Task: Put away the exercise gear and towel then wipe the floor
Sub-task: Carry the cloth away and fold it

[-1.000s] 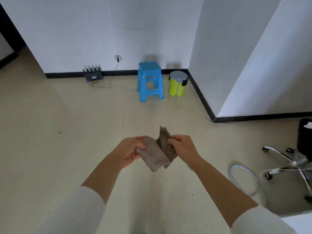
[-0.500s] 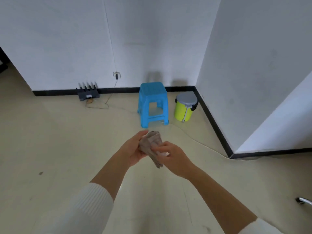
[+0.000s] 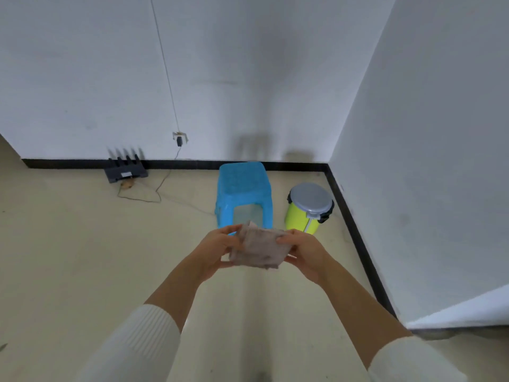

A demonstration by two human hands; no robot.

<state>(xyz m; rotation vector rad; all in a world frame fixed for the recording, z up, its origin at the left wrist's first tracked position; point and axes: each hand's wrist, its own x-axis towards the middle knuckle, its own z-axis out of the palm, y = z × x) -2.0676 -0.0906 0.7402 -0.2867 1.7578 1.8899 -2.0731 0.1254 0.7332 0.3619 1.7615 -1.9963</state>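
Cloth (image 3: 259, 250) grey-brown, dark-stained. Stool (image 3: 243, 188) bright blue. Bin (image 3: 300, 219) lime-yellow, grey lid (image 3: 309, 199). Router (image 3: 125, 172) black. Floor (image 3: 68, 244) beige. Sleeves (image 3: 137, 346) white, ribbed.

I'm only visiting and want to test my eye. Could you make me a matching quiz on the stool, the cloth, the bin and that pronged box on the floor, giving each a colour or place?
Things:
1. stool
2. cloth
3. bin
4. router

Descriptions:
A. held between the left hand and the right hand
B. black, against the baseboard
C. blue
D. yellow-green

Pairs: 1-C, 2-A, 3-D, 4-B.
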